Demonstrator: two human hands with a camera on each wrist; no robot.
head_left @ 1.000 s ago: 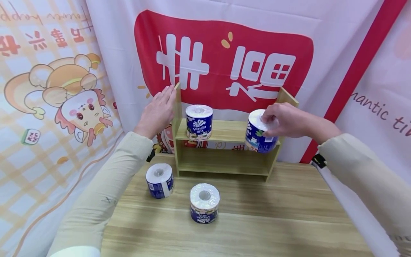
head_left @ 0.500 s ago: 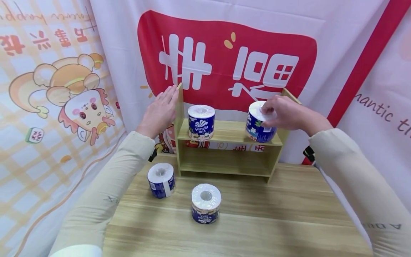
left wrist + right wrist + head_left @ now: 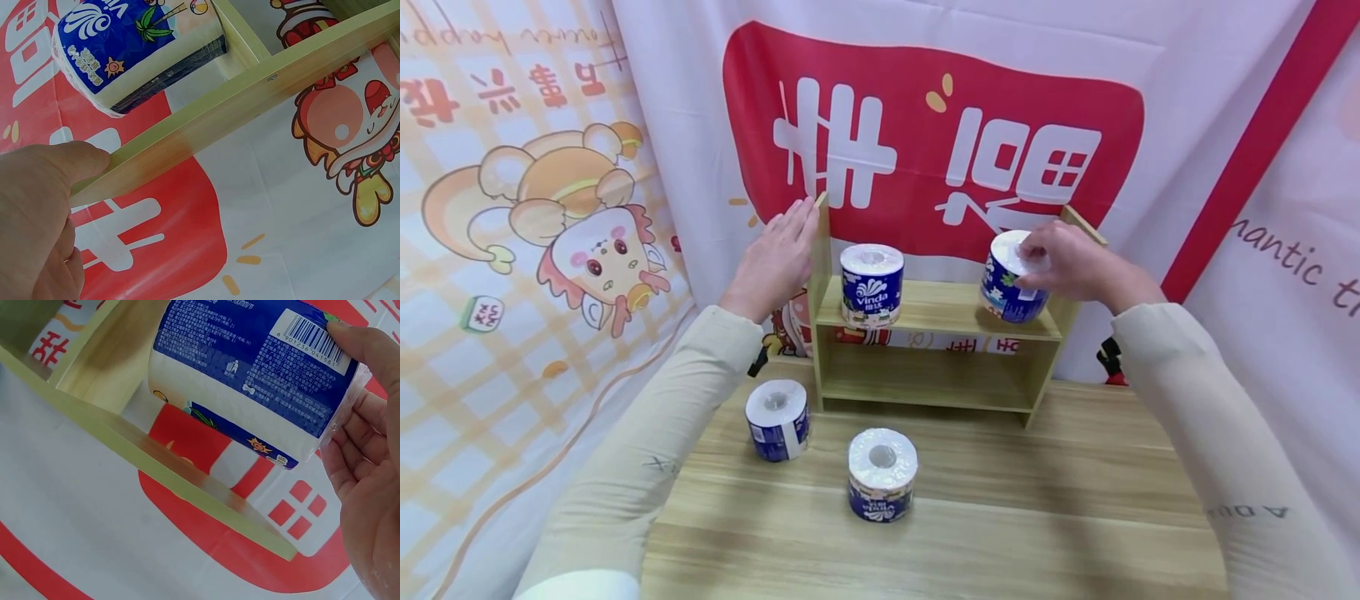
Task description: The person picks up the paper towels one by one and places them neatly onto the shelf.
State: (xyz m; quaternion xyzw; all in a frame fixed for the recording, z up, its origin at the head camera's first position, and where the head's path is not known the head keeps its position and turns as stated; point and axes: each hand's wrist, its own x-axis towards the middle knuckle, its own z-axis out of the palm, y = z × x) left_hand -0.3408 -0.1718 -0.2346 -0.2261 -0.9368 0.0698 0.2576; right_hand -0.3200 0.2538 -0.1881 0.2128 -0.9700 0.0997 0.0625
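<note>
My right hand (image 3: 1067, 260) grips a roll of toilet paper (image 3: 1000, 287) in blue and white Vinda wrapping, thumb on its side and fingers at its top end. This roll is slightly tilted over the right end of the upper board of a small wooden shelf (image 3: 925, 392); whether its bottom touches the board I cannot tell. My left hand (image 3: 775, 262) holds the top of the shelf's left side panel (image 3: 181, 134), thumb on one side and fingers on the other. A second toilet roll (image 3: 872, 287) stands upright at the upper board's left end.
Two more toilet rolls stand on the wooden table (image 3: 1000, 533): one roll (image 3: 778, 421) at the shelf's left front, another roll (image 3: 882, 475) nearer me. The shelf's right side panel (image 3: 156, 456) rises beside my right hand. A printed cloth (image 3: 685, 100) hangs behind.
My right hand has carried its toilet roll up and back, from in front of the shelf to over the upper board. The left hand stays on the side panel.
</note>
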